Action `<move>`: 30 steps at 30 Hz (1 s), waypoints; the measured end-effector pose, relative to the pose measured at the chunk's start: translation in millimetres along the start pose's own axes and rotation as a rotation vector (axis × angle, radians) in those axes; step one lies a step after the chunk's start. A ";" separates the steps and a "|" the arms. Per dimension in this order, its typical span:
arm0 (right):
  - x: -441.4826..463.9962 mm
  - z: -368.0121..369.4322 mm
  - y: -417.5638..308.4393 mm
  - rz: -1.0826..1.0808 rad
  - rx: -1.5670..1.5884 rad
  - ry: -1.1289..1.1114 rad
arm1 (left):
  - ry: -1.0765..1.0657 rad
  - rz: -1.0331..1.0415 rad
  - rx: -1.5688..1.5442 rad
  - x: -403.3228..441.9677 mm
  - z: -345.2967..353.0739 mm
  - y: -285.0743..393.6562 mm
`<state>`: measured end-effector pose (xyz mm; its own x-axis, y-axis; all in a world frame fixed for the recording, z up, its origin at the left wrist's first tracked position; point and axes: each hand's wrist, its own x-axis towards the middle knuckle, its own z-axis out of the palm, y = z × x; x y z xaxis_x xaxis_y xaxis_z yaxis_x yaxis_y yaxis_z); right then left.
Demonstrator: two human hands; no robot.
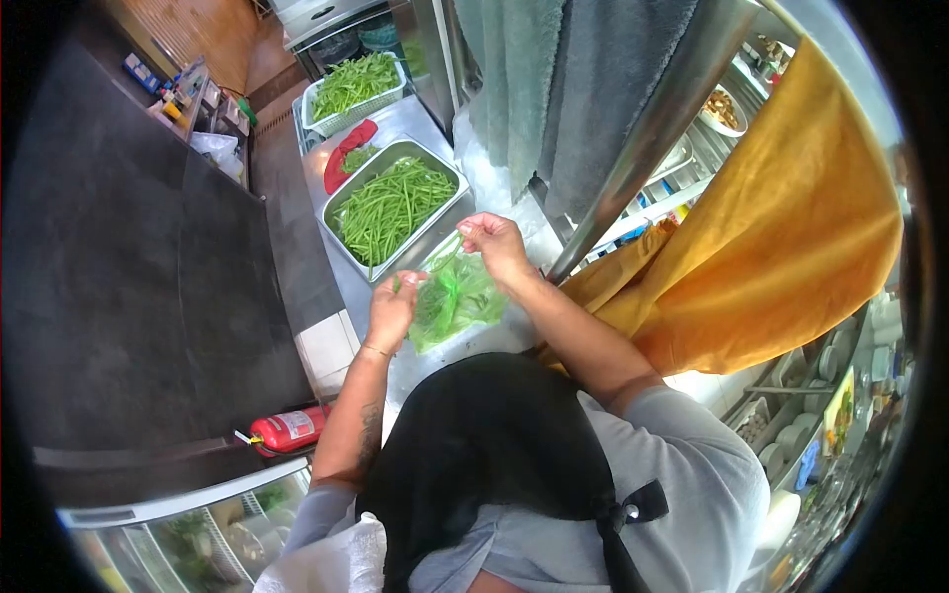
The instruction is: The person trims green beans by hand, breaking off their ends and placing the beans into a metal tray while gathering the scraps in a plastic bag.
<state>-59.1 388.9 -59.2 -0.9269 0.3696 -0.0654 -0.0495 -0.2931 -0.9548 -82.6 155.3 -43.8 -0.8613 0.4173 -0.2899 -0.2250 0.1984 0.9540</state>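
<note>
My left hand (395, 308) is closed in a pinch, with a bit of green at its fingertips, at the left side of a green plastic bag (463, 301). Above the bag's right side, my right hand (491, 244) pinches the end of a green bean (448, 254). The bag lies on the metal counter and has green pieces inside. Just beyond my hands sits a deep metal pan (463, 185) holding many green beans (395, 210).
Farther along the counter are a red cloth (341, 158) and a white basket (402, 91) of green beans. Grey towels (593, 89) and an orange cloth (761, 227) hang at the right. A red fire extinguisher (292, 428) stands at the lower left.
</note>
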 end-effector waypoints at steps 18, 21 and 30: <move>-35.3 11.6 6.1 -0.120 -0.508 -0.384 | 0.095 0.505 0.913 -20.5 6.4 25.5; -34.7 12.6 24.6 0.029 -0.301 -0.360 | 0.112 0.493 0.764 -21.3 13.8 16.0; -15.4 -7.8 67.5 0.106 -0.020 -0.043 | 0.084 -0.065 -0.104 -18.1 18.9 -32.9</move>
<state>-45.3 370.3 -124.9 -0.9418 0.2987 -0.1545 0.0569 -0.3113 -0.9486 -51.1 158.0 -71.4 -0.8775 0.3302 -0.3477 -0.3233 0.1279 0.9376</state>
